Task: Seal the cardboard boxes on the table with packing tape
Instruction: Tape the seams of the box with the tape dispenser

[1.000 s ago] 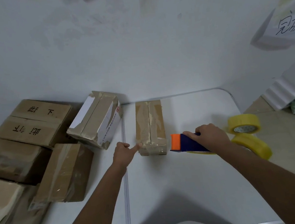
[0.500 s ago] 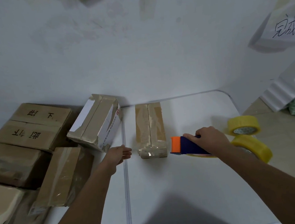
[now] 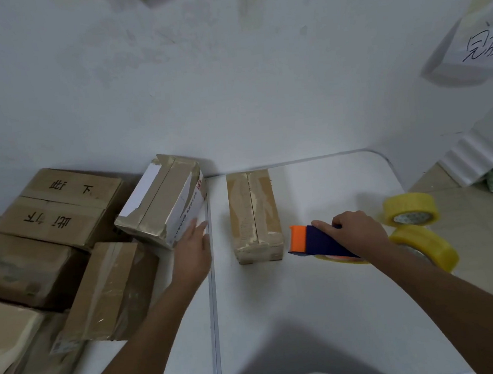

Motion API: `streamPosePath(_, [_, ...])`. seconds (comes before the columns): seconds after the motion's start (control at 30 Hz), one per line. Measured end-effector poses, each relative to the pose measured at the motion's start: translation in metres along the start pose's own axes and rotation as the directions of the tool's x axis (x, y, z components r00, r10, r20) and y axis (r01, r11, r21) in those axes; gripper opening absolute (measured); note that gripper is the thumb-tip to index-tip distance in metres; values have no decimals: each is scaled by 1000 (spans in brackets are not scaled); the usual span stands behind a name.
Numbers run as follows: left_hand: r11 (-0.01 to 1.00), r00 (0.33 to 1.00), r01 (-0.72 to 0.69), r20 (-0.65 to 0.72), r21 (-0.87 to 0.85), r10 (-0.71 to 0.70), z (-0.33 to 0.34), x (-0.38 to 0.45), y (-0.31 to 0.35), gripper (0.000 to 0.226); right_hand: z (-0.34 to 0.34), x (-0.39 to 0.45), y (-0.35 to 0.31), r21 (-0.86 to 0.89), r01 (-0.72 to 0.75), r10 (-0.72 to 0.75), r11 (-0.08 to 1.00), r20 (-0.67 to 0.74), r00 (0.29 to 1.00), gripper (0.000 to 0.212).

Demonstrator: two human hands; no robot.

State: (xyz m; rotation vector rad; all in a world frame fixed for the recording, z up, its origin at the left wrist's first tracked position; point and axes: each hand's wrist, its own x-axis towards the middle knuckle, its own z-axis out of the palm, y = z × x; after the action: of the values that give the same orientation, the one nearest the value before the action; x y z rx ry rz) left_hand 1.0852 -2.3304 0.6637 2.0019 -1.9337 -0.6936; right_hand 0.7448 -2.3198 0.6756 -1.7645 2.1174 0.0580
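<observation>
A narrow brown cardboard box [image 3: 254, 216] with old tape along its top seam lies on the white table [image 3: 324, 305], lengthwise away from me. Right of its near end my right hand [image 3: 355, 231] grips a blue and orange tape dispenser [image 3: 312, 239] with a yellow roll in it. My left hand [image 3: 192, 251] is stretched out flat, its fingertips at the near side of a tilted white and brown box [image 3: 163, 201] left of the narrow one.
Several more cardboard boxes are piled at the left, among them a taped one [image 3: 105, 291] and one with black writing [image 3: 62, 206]. Two yellow tape rolls [image 3: 410, 209] sit at the table's right edge. A white wall stands right behind the table.
My left hand has left the narrow box, opened, and moved left and forward to the tilted white and brown box. My right hand and the dispenser have stayed put.
</observation>
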Motion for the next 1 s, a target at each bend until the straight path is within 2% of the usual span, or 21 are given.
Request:
streamPosePath(0.03, [979, 979, -200, -17, 46, 201, 1, -6, 8, 44, 0, 0, 0, 2, 3, -3, 1000, 1, 1000, 71])
streamPosePath(0.1, [842, 844, -531, 151, 95, 515, 13, -11, 16, 50, 1, 0, 0, 5, 10, -10, 1000, -1, 1000, 72])
streamPosePath(0.17, [734, 726, -665, 349, 137, 593, 28, -11, 16, 53, -1, 0, -1, 2, 21, -21, 1000, -2, 1000, 72])
streamPosePath(0.23, [702, 692, -694, 418, 160, 588, 39, -9, 12, 52, -3, -1, 0, -7, 34, -34, 999, 5, 999, 70])
streamPosePath(0.3, [681, 675, -714, 419, 164, 607, 43, -5, 3, 52, -6, -1, 2, -4, 46, -46, 999, 10, 999, 67])
streamPosePath(0.4, [622, 639, -763, 357, 178, 682, 36, 5, 2, 48, -10, 1, 4, 2, 61, -61, 998, 13, 998, 64])
streamPosePath(0.5, [590, 608, -793, 272, 152, 746, 30, 22, 33, 45, -10, 4, 3, -14, 70, -70, 997, 13, 997, 63])
streamPosePath(0.53, [605, 618, -784, 266, 138, 740, 32, 27, 47, 44, -9, 4, 3, -15, 71, -70, 997, 10, 997, 64])
streamPosePath(0.6, [673, 679, -726, 299, 140, 670, 45, 36, 69, 46, -7, 5, 4, -11, 69, -69, 998, 6, 998, 66])
streamPosePath(0.63, [703, 714, -689, 328, 174, 619, 54, 40, 74, 52, -6, 5, 4, -8, 66, -66, 998, 9, 998, 66])
streamPosePath(0.7, [696, 747, -659, 356, 286, 561, 71, 44, 72, 60, -6, 5, 6, 11, 61, -61, 998, 17, 998, 66])
streamPosePath(0.8, [625, 745, -667, 344, 407, 571, 80, 44, 61, 58, -7, 5, 10, 52, 73, -75, 996, 26, 997, 67])
streamPosePath(1.0, [584, 729, -684, 363, 437, 581, 84, 47, 56, 59, -16, 0, 18, 62, 115, -120, 991, 96, 988, 66])
